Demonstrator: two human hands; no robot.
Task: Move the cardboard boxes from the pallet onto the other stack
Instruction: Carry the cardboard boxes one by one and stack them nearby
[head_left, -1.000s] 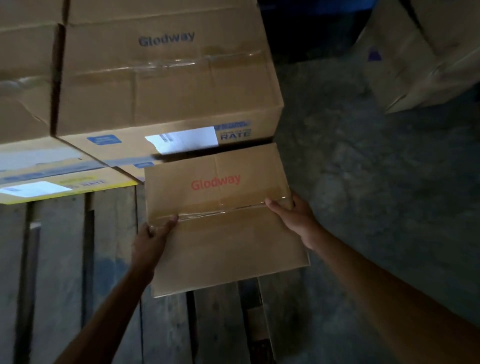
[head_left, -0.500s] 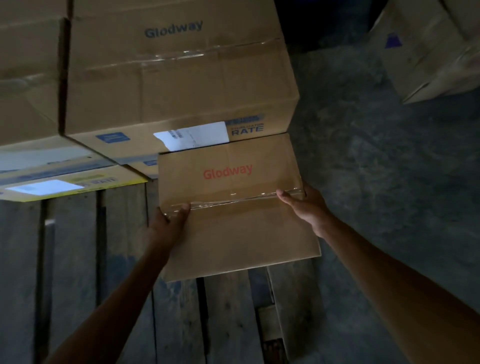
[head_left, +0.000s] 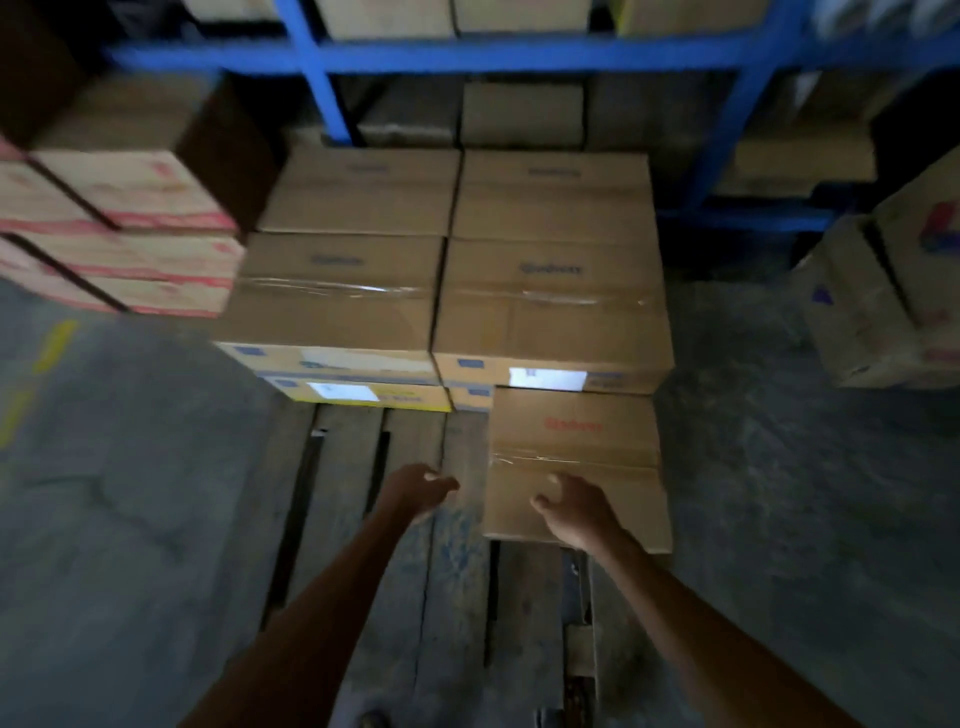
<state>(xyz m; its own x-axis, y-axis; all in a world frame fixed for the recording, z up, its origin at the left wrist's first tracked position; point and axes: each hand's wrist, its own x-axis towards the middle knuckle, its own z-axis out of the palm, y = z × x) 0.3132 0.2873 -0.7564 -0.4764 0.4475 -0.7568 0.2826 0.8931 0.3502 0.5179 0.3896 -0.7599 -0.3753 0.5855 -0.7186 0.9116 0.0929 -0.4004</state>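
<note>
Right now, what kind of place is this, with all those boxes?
Most likely a warehouse or stockroom. Taped cardboard boxes are stacked on a wooden pallet, blue metal racking behind holds more cartons, and the floor is bare concrete.

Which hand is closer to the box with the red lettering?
Right. The right hand is over the box; the left hand hovers left of it, over the pallet.

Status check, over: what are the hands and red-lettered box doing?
Both open: left hand, right hand over red-lettered box. Box on pallet, against blue-lettered stack. Nothing blocking it.
</note>
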